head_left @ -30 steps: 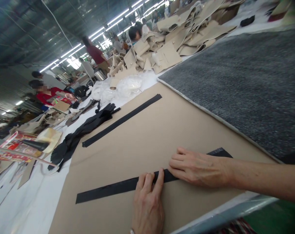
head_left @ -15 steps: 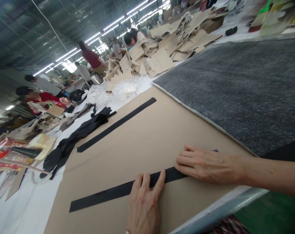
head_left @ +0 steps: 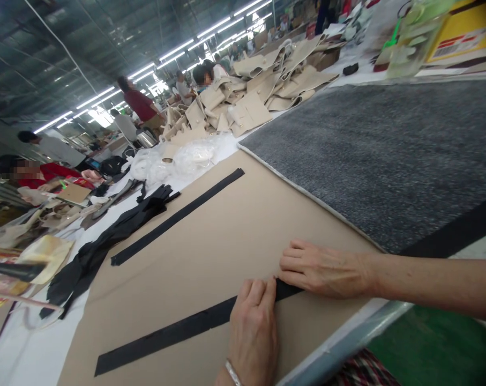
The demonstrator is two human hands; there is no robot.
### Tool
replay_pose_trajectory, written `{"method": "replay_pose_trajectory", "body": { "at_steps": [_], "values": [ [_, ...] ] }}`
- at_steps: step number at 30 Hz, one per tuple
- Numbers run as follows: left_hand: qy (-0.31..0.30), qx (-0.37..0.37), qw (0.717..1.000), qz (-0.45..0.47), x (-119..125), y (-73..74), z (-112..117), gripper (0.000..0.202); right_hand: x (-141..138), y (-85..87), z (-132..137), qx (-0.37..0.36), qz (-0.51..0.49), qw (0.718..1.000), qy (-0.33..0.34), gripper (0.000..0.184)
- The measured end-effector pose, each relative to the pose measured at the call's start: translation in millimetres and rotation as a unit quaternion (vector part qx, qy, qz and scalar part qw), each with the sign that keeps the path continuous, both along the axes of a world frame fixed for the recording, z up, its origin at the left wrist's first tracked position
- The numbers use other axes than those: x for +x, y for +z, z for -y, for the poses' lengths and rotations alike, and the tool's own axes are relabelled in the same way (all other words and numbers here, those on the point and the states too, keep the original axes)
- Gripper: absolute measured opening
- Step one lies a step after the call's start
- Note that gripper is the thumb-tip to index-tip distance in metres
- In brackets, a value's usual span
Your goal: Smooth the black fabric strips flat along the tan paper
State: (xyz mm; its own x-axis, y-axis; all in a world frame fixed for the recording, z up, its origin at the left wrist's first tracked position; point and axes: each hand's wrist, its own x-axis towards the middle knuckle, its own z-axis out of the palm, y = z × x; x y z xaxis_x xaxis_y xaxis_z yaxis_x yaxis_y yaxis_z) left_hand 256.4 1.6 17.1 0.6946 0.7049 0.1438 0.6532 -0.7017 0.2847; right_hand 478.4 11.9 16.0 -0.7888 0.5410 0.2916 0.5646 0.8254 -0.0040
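Observation:
A beige sheet (head_left: 194, 230) lies flat on the table, with a long black strip (head_left: 166, 325) across its near part. My left hand (head_left: 254, 327) is closed, its fingertips drawn together on the strip. Just to its right, my right hand (head_left: 323, 268) has its fingers curled and pressed together over the same strip, covering its right end. Between the hands a short piece of the strip shows. Farther back on the sheet lies a second black strip (head_left: 178, 216), touched by neither hand.
Dark grey felt-like material (head_left: 371, 155) covers the right rear. Behind the sheet are loose black strips (head_left: 110, 241), crumpled clear plastic (head_left: 186, 161) and a heap of beige pieces (head_left: 246, 110). A yellow box (head_left: 463, 37) stands far right. Other people work in the background.
My left hand has moved right along the strip, toward my right hand, and its spread fingers have come together. My right hand stays on the strip. The whole view has shifted slightly.

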Motion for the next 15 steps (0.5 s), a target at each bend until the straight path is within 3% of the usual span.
{"method": "replay_pose_trajectory", "body": {
  "at_steps": [7, 15],
  "values": [
    [-0.028, 0.052, 0.998, -0.010, -5, -6.4, 5, 0.051, 13, -3.3, 6, 0.011, 0.001, 1.000, 0.018, 0.019],
    [-0.012, 0.073, 0.992, -0.105, 4, -0.4, 6, 0.067, 32, 1.8, 15, -0.003, 0.020, 1.000, 0.000, 0.021]
  ]
}}
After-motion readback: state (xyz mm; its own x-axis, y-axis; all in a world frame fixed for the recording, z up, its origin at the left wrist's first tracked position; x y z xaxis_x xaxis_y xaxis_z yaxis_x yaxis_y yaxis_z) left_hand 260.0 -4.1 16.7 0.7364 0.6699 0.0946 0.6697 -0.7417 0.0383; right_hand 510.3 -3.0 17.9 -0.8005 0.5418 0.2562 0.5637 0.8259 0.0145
